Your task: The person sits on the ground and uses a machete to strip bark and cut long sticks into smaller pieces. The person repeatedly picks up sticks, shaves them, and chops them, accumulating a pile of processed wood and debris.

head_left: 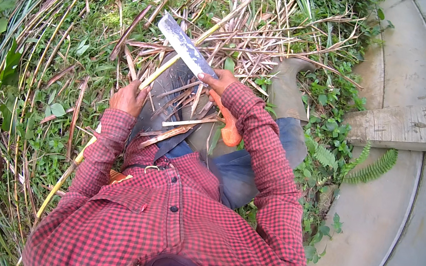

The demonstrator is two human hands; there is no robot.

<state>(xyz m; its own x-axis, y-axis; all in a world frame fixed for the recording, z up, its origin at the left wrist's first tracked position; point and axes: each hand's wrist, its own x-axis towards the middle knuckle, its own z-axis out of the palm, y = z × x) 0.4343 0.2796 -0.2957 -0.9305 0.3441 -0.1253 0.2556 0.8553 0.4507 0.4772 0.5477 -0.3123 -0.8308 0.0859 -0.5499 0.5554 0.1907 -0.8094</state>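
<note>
My right hand (220, 82) is closed on a machete (185, 46) with a wide, worn grey blade and an orange handle (229, 127). Its thumb lies along the base of the blade, which points up and to the left. My left hand (130, 97) is wrapped round a long yellowish stalk (159, 71) that runs slantwise from the lower left, past my left forearm, to the top. The blade crosses the stalk just beyond my left hand. Split strips and shavings (170, 136) lie on my lap, over dark trousers.
A heap of dry cut stalks and leaves (256, 41) covers the grass ahead. Long green and brown stalks (3, 92) lie at the left. My boot (289, 89) rests at the right of the heap. A concrete slab (372, 227) with a pale beam (411, 125) borders the right.
</note>
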